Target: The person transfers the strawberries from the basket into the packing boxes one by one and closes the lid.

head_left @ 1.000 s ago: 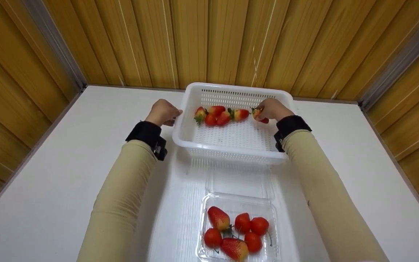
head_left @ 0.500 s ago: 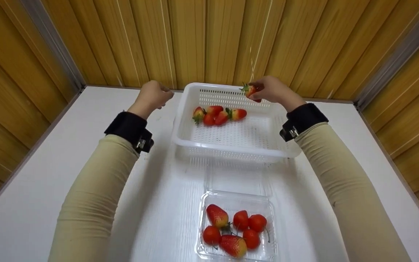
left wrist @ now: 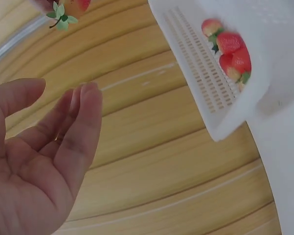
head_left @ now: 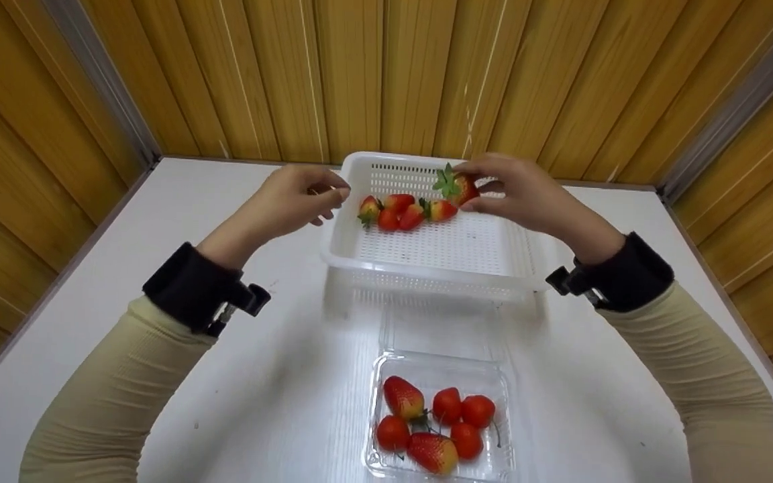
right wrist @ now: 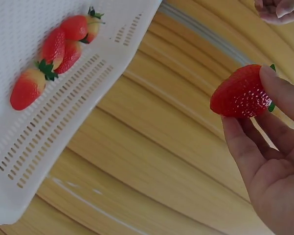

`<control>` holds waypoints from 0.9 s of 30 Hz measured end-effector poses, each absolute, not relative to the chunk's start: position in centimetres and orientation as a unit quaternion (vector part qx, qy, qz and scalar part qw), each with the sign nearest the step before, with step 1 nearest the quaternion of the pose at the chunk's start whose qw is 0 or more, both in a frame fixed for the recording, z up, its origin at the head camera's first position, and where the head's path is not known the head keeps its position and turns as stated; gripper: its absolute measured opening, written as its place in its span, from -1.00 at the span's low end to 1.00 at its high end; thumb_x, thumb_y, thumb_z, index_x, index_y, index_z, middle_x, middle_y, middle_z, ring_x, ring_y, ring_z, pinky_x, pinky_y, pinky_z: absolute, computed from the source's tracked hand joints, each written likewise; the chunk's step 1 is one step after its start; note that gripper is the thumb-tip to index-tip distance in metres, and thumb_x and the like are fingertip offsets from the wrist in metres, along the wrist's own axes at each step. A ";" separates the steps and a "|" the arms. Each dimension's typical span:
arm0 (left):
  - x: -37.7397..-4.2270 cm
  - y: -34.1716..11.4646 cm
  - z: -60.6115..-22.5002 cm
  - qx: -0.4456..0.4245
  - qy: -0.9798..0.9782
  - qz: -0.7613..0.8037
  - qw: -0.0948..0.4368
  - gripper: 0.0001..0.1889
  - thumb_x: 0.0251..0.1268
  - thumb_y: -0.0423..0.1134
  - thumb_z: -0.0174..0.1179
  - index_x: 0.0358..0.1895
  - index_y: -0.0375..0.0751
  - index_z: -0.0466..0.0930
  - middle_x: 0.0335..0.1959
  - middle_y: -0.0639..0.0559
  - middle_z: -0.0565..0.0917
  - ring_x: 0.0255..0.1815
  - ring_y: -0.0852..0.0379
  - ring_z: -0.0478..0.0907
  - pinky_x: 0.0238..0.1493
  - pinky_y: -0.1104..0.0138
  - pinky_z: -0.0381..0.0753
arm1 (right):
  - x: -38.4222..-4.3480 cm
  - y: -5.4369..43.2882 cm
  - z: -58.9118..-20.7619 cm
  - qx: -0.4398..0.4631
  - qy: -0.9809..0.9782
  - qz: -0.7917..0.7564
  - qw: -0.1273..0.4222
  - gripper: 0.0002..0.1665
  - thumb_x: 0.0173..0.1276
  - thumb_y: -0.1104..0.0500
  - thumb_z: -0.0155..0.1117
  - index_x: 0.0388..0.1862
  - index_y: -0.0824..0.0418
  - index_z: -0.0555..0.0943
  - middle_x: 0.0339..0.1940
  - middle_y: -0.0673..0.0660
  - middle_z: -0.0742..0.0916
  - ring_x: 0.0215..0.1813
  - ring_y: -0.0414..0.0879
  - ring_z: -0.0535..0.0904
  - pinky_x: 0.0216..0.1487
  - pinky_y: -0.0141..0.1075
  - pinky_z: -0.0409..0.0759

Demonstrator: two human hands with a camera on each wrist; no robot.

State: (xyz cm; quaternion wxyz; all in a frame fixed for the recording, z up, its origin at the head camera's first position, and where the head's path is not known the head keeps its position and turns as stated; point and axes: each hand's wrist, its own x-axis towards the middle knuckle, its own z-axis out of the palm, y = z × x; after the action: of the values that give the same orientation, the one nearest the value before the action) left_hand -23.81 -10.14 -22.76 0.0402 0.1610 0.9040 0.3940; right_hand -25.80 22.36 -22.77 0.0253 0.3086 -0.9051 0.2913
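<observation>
A red strawberry (head_left: 465, 190) with a green leafy cap is pinched between the thumb and fingers of my right hand (head_left: 524, 194), raised above the white perforated basket (head_left: 427, 272). The right wrist view shows that strawberry (right wrist: 240, 93) close up, its cap towards the palm. Near the basket's left rim, my left hand (head_left: 292, 201) is held up with relaxed, slightly bent fingers; in the left wrist view nothing lies between its thumb and fingers (left wrist: 88, 117). Several more strawberries (head_left: 412, 217) lie clustered in the basket's left and middle part.
In front of the basket stands an open clear plastic box (head_left: 443, 363) holding two strawberries (head_left: 432, 453) and several round red fruits with stems (head_left: 467, 441). Wood-patterned panels (head_left: 413, 74) enclose the white table (head_left: 252, 376) at the back and both sides.
My right hand has lifted the strawberry from the basket's right part and brought it up and left, nearer the camera. My left hand has left the basket rim and risen, its fingers loosening.
</observation>
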 end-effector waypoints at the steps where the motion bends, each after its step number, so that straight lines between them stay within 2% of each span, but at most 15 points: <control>1: -23.1 -10.1 -23.0 0.170 0.902 0.393 0.047 -0.66 0.56 -0.19 0.11 0.19 -0.31 0.65 -0.06 -0.27 0.72 -0.16 0.00 0.70 -0.09 0.31 0.78 | -25.0 22.4 -23.1 0.321 -0.902 0.290 0.025 -0.43 0.33 0.35 0.42 0.33 0.37 0.56 0.25 0.32 0.66 0.26 0.17 0.62 0.31 0.01 0.64; 5: -20.7 -10.1 -23.9 0.198 0.891 0.399 0.085 -0.67 0.54 -0.21 0.12 0.19 -0.31 0.65 -0.09 -0.26 0.73 -0.16 -0.04 0.70 -0.09 0.29 0.79 | -22.2 22.4 -24.7 0.368 -0.886 0.280 0.024 -0.42 0.25 0.34 0.48 0.27 0.36 0.60 0.20 0.27 0.71 0.20 0.10 0.65 0.18 -0.10 0.72; 14: -18.0 -11.0 -25.4 0.224 0.873 0.417 0.118 -0.69 0.51 -0.26 0.15 0.18 -0.32 0.64 -0.14 -0.23 0.77 -0.25 0.13 0.68 -0.07 0.29 0.79 | -18.6 22.2 -26.9 0.448 -0.858 0.249 0.024 -0.47 0.24 0.31 0.50 0.21 0.26 0.65 0.08 0.15 0.77 0.06 -0.02 0.69 0.07 -0.17 0.77; 22: -16.7 -10.7 -30.2 0.236 0.841 0.450 0.187 -0.64 0.48 -0.22 0.22 0.21 -0.35 0.58 -0.18 -0.24 0.74 -0.27 0.15 0.70 -0.14 0.31 0.79 | -15.1 21.0 -29.7 0.503 -0.840 0.203 -0.021 -0.50 0.30 0.26 0.47 0.23 0.23 0.63 0.12 0.15 0.74 0.08 -0.03 0.69 0.11 -0.19 0.77; 27: -16.8 -10.0 -33.8 0.197 0.831 0.468 0.226 -0.58 0.43 -0.18 0.29 0.21 -0.37 0.55 -0.15 -0.33 0.72 -0.27 0.03 0.73 -0.17 0.31 0.80 | -13.8 19.9 -32.5 0.521 -0.828 0.187 -0.093 -0.54 0.34 0.25 0.45 0.21 0.19 0.63 0.13 0.11 0.73 0.13 -0.06 0.67 0.22 -0.23 0.72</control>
State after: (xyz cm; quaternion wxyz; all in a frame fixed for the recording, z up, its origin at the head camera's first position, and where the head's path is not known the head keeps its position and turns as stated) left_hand -16.75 -10.04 -33.84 0.2262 0.1970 0.8311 0.4683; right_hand -13.85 19.90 -32.48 -0.0932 0.5210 -0.8277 0.1865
